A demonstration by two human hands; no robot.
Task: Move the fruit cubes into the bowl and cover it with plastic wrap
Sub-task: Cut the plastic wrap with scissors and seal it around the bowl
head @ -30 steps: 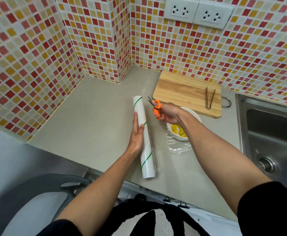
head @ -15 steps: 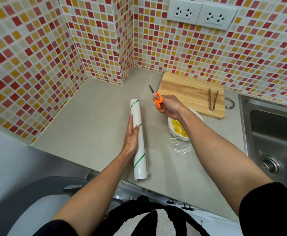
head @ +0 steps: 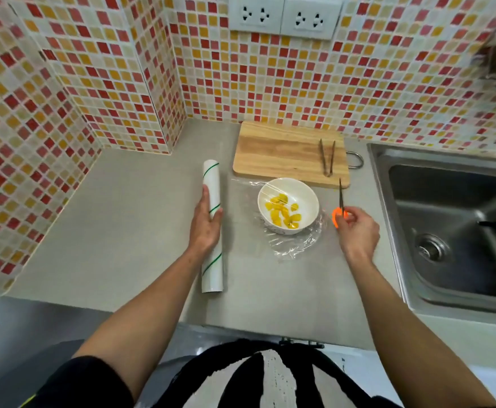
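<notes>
While the left hand point(head: 207, 223) lies on top of the roll of plastic wrap point(head: 212, 228), fingers draped over it and pressing it to the bench point(head: 123, 231), the right hand point(head: 357, 231) is off on the other side of the bowl point(head: 288, 205), pinching a pair of scissors point(head: 340, 206) by the orange handles. Blades look closed and point away from the person, toward the cutting board point(head: 282, 151). Can't really tell if the tips touch the bench or hover just over it, the shot is a bit blurry there.

The white bowl sits between the two hands, just in front of the board. The yellow fruit cubes point(head: 283, 214) are all inside it, piled at the bottom. A sheet of clear wrap point(head: 296, 242) is stretched over the top, you can see the glare lines on it, and the loose edges spread out crinkled on the bench around the bowl, mostly on the near side. The roll lies lengthwise just left of the bowl, not touching it.

On the board there's a pair of tongs point(head: 327, 157) near its right end, and nothing else. A steel sink point(head: 446, 216) is at the far right, with something blue at its edge. Tiled wall behind, two sockets point(head: 283, 14) up top.
</notes>
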